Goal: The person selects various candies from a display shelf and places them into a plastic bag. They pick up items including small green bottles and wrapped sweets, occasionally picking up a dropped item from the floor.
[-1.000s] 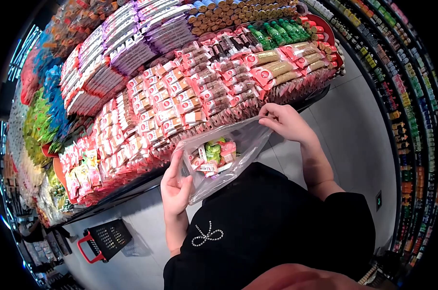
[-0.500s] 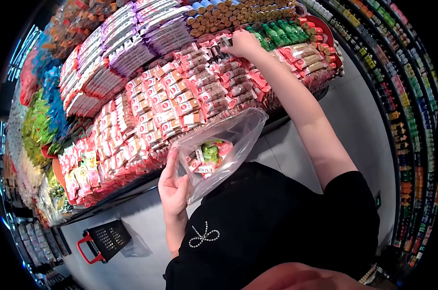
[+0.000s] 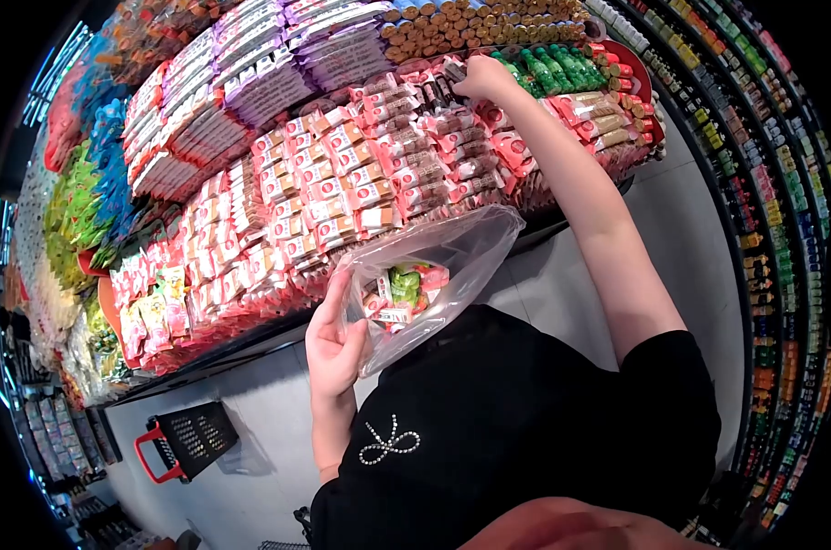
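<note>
My left hand (image 3: 337, 341) is closed on the rim of a clear plastic bag (image 3: 478, 246), which hangs with its mouth spread wide. Inside lie several wrapped snacks (image 3: 406, 289), with green, pink and white packaging. Across the display my right hand (image 3: 485, 79) reaches to the far rows, its fingers pinched on a small dark-wrapped snack (image 3: 455, 70). Around that hand are rows of brown snacks in pink-and-clear wrappers (image 3: 466, 142) and green packets (image 3: 553, 69) just to the right.
White-and-purple packs (image 3: 260, 78) are stacked at the back left, beside gold-ended rolls (image 3: 470, 32). A black basket with a red handle (image 3: 191, 442) stands on the grey floor (image 3: 278, 403). Curved shelves of goods (image 3: 764, 183) line the right side.
The view has shifted slightly, so the display sits a little further right. My right hand has closed on a dark snack at the far row. My left hand still holds the bag.
</note>
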`<state>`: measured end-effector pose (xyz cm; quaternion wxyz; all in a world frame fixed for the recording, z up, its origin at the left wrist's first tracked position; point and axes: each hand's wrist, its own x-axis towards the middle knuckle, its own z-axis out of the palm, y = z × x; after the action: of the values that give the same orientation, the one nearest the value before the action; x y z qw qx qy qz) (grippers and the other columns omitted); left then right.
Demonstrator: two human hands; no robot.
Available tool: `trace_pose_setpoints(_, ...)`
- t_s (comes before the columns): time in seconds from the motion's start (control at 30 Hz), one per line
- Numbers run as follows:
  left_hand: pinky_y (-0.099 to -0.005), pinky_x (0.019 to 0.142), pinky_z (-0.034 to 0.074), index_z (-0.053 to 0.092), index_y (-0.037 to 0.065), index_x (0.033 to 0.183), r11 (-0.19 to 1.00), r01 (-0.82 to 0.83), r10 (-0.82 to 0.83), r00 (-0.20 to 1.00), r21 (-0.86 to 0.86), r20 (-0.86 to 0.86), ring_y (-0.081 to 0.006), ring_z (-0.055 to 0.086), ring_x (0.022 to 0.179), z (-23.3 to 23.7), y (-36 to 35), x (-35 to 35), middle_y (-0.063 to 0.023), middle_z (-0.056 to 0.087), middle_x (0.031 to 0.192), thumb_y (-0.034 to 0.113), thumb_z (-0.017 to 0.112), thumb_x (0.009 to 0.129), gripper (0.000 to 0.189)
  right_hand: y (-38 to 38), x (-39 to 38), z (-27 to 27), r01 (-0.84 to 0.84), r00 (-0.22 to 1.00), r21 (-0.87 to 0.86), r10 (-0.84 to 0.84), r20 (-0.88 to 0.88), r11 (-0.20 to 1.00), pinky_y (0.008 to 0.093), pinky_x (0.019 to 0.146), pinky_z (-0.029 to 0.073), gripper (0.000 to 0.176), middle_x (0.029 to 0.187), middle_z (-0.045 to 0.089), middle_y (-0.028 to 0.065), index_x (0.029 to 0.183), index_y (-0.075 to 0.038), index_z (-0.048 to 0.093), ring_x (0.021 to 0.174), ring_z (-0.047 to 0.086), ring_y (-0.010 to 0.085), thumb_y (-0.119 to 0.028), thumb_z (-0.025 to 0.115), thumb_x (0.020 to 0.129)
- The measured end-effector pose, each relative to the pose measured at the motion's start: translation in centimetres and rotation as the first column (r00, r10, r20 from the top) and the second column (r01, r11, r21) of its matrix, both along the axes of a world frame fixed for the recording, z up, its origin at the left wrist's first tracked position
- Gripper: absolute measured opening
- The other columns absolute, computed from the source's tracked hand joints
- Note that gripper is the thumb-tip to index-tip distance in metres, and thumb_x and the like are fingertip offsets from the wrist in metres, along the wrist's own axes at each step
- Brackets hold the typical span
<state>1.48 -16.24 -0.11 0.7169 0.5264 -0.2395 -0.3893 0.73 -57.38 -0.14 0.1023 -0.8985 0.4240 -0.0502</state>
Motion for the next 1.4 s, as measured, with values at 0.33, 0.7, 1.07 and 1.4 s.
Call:
trace_pose_setpoints(0.33,-0.0104,0.061,0.036,0.027,-0.006,0.127,0.999,0.021,-0.020,0.999,-0.044,0.036,-0.0035,0.048,0.091,0.1,-0.6,-0.1,-0.0137,0.032,0.132,-0.004,0.051,0.076,0.057,1.7,-5.3,0.9,-0.166,0.863,0.356,-0.039,0.504,0.920,0.0258,0.052,0.046,0.054,0.069,0.059,0.0076,0.107,-0.001,0.051,0.057,0.057,0.0120,-0.017,0.068,0.059)
trace_pose_setpoints(0.7,-0.0147,0.064,0.037,0.024,-0.006,0.128,0.999,0.034,-0.030,0.981,-0.022,0.191,-0.0072,0.046,0.092,-0.7,-0.7,0.1,-0.0144,0.028,0.134,-0.007,0.046,0.076,0.057,19.8,-10.5,2.6,-0.891,0.453,0.175,0.792,0.409,0.419,0.0363,0.073,0.044,0.048,0.095,0.054,0.0059,0.110,-0.014,0.050,0.085,0.052,0.0282,-0.008,0.061,0.064)
trace_pose_setpoints(1.07,-0.0283,0.096,0.028,0.028,-0.007,0.126,1.000,-0.004,0.003,0.996,0.015,0.094,-0.0218,0.025,0.124,-0.4,-0.6,-0.6,-0.0170,0.029,0.133,-0.007,0.048,0.074,0.055,27.3,-3.7,-7.8,-0.546,0.514,0.617,0.808,-0.288,0.567,0.0415,0.079,0.044,0.035,0.108,0.054,0.0097,0.115,-0.018,0.049,0.096,0.054,0.0306,-0.018,0.049,0.080)
trace_pose_setpoints(1.4,-0.0127,0.041,0.027,0.023,-0.002,0.129,0.999,-0.022,0.019,0.998,0.036,0.063,0.0012,0.039,0.050,0.0,-0.9,-0.6,-0.0114,0.034,0.131,-0.006,0.048,0.076,0.059,26.1,-7.2,-9.1,-0.786,0.554,0.289,0.830,-0.064,0.547,0.0417,0.074,0.044,0.037,0.101,0.053,0.0117,0.114,-0.014,0.049,0.092,0.054,0.0279,-0.017,0.053,0.077)
